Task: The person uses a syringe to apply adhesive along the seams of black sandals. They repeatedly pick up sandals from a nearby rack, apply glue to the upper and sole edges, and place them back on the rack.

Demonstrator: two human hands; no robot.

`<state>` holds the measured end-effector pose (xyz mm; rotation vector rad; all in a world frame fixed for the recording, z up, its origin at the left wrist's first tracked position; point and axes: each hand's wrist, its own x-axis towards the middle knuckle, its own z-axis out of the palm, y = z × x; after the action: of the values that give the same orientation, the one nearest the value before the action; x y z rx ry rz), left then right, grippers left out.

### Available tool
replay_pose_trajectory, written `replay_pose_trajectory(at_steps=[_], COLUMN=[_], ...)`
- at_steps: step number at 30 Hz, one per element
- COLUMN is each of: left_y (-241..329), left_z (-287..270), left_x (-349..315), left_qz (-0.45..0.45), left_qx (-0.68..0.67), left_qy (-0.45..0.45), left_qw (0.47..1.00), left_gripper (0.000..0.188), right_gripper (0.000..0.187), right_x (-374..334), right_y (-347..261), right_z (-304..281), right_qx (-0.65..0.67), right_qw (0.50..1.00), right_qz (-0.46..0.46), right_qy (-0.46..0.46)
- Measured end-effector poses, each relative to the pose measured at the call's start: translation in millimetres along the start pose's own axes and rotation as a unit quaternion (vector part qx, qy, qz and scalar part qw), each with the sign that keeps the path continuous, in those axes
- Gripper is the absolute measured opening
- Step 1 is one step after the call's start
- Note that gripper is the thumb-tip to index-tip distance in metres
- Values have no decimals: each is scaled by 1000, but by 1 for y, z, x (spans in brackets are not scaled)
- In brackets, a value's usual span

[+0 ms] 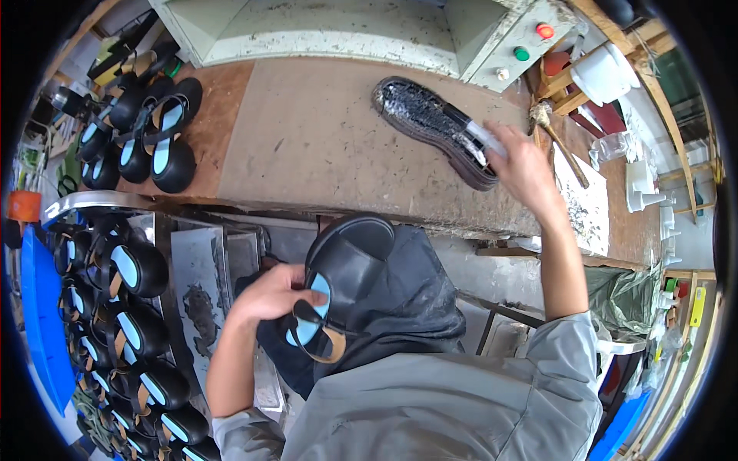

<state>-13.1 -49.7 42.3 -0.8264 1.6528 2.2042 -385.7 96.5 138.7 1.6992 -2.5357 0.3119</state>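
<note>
My left hand (275, 293) grips a black shoe (350, 269) over my lap, its thumb on the pale blue insole. A strap with a tan lining hangs from this shoe. On the bench lies a dark shoe sole (415, 107), inner side up and smeared with white. My right hand (523, 161) is above the heel end of the sole, closed round a brush (483, 138) with a pale handle and a dark end. The dark end lies over the middle of the sole; whether it touches is hard to tell.
Black shoes (173, 165) stand at the bench's left, and more fill a rack (100, 200) below. A pale metal housing with buttons (523, 54) borders the far side. A wooden-handled stick (569, 157) and a stained white sheet (592, 207) lie at the right.
</note>
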Motion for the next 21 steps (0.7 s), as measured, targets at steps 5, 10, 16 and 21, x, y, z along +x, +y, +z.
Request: replay_pose_trajectory(at_steps=[5,10,16,21], left_y=[6,31,62,65], left_z=[-34,-48,-55,-60], left_x=[17,15,22,30], left_qz=[-12,-25,-46,-34], left_qx=[117,277,340,354], left_qy=[37,119,128,129], left_qw=[992,953,931,926], left_gripper=[23,24,28,25], right_gripper=[39,36,42,39], right_x=[-1,-24,-39,-9], right_y=[0,-3,-7,-46], right_z=[9,-2,-22,26], right_qx=[-168,14,245,346], right_qw=[978,995,965,915], right_qz=[-115,-89,-66,-155], right_qy=[-39,-52,-64,-136])
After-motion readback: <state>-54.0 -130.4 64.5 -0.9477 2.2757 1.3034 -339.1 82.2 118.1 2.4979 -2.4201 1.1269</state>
